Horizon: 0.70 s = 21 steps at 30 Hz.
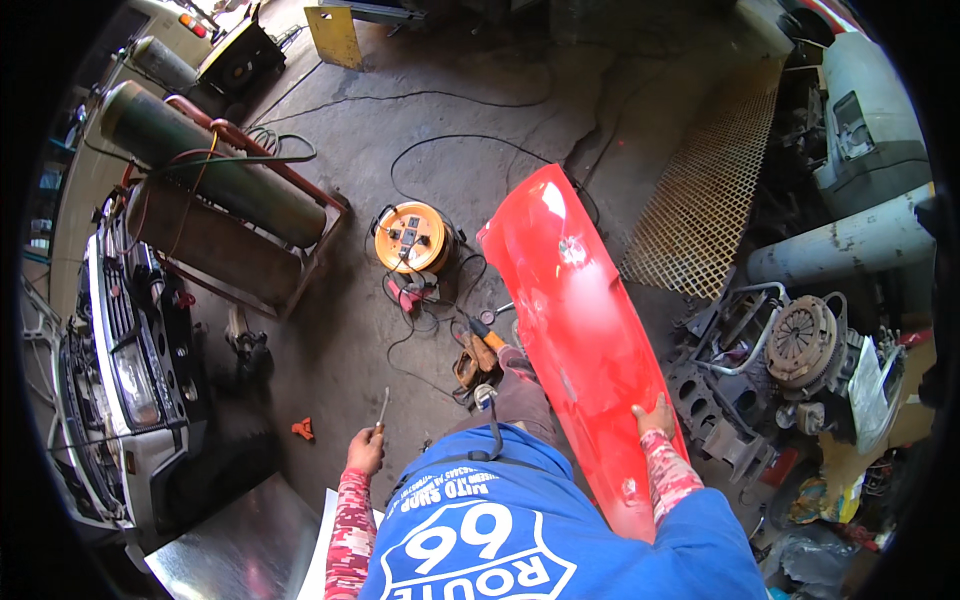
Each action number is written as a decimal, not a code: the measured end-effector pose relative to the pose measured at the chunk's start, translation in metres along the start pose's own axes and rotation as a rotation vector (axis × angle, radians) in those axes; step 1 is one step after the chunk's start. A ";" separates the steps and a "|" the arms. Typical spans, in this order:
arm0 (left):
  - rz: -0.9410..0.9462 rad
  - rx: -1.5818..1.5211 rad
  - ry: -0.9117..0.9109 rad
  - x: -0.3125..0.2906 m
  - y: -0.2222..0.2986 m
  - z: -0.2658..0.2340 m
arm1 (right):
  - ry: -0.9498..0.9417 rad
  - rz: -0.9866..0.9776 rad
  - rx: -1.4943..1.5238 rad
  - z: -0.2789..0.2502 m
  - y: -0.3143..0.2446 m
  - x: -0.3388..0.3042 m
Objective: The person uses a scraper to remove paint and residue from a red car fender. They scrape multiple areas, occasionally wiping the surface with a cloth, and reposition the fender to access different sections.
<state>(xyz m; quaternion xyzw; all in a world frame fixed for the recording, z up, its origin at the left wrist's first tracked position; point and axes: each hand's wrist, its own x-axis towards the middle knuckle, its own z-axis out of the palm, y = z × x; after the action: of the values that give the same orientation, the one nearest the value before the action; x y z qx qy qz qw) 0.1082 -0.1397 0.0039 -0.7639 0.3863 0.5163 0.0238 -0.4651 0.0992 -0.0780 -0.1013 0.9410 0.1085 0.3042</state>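
1. White vehicle front (120, 370): grille and headlamp, far to the left of the left hand, at the picture's left edge.

2. Two gas cylinders (215, 180) on a reddish cart: up and left of the left hand, well apart from it, lying slantwise, hoses draped over them.

3. Sheet-metal panel (235, 545): grey, shiny, on the floor just left of and below the left forearm.

4. Small orange object (303, 430): on the concrete near the left hand, to its left.

5. Left hand (366, 450): closed in a fist around the lower end of a thin metal tool (382, 408), which sticks up and away from the hand. Patterned red sleeve.

6. Orange cable reel (410, 237): beyond the left hand, well apart, black cords trailing from it across the floor.

7. Red body panel (570, 330): long, glossy, curved, running from beside the person's lap away across the floor, between the two hands and under the right one.

8. Right hand (657, 415): laid flat on the panel's right edge near its closer end, fingers spread and pressed to the surface; no curl around the edge is visible.

9. Engine parts and clutch disc (800, 340): right of the right hand, near, heaped on the floor.
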 end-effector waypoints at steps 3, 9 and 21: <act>0.097 0.057 -0.022 0.009 0.071 0.012 | 0.002 -0.005 0.050 0.003 0.004 0.000; 0.242 0.064 -0.057 0.025 0.154 0.028 | -0.079 0.040 0.003 -0.020 -0.030 0.013; 0.648 0.429 -0.454 0.127 0.260 0.086 | 0.052 -0.475 0.840 0.002 -0.301 -0.060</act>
<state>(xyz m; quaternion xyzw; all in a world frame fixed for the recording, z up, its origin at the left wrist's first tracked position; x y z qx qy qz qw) -0.0964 -0.3565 -0.0446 -0.4487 0.6889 0.5599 0.1029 -0.3386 -0.1802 -0.0868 -0.1846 0.8615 -0.3559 0.3116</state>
